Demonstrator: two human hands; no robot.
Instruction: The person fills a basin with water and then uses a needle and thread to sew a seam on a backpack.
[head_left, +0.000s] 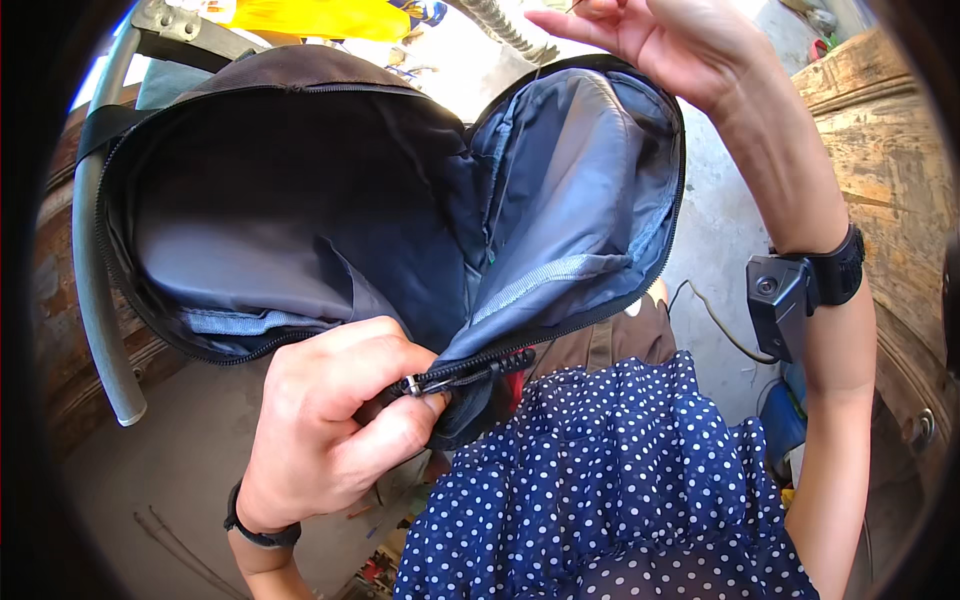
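Observation:
A backpack (300, 195) with dark outer fabric lies unzipped and spread wide, its grey-blue lining and black zipper edges showing. My left hand (337, 427) pinches the zipper edge at the bag's near side, by a metal zipper slider (424, 386). At the top right, above the bag's lifted flap (585, 172), is my right hand (637, 45), partly cut off by the picture's edge. A thin dark strand, seemingly thread, shows at its pinched fingertips; one finger points out to the left. A fine thread (514, 142) runs over the lining below.
A curved grey metal tube (94, 285) stands at the left, with a black strap around it. Worn wooden furniture (870, 172) flanks both sides. Yellow material (315, 19) lies beyond the bag. A cable (720, 326) hangs near the camera (780, 300) strapped to my right forearm.

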